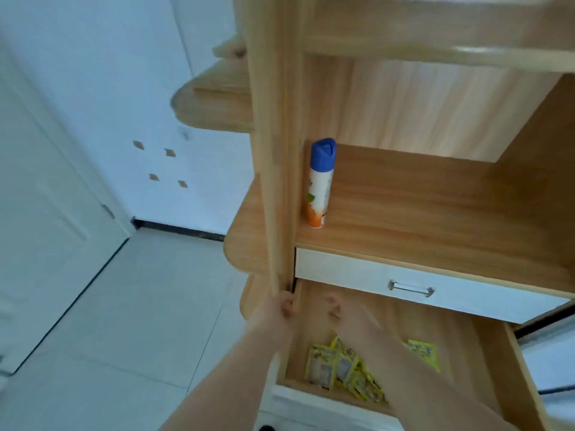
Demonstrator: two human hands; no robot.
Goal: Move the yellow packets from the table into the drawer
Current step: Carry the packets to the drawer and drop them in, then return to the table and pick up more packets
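Note:
The lower drawer (519, 365) of a wooden cabinet stands pulled out. Several yellow packets (323, 365) lie in a loose heap near its front left corner, and one more yellow packet (423, 353) lies to the right of my forearm. My left hand (281, 307) has its fingers curled over the top of the drawer's left wall, close to the cabinet post. My right hand (337, 312) reaches deep into the drawer toward its back, blurred, with the fingers apart and nothing visible in them. My right forearm hides part of the heap. No table is in view.
Just above the open drawer is a shut white drawer (351, 273) with a metal handle (410, 289). A spray can with a blue cap (322, 185) stands on the shelf above. To the left are a tiled floor (140, 306) and a white door (40, 213).

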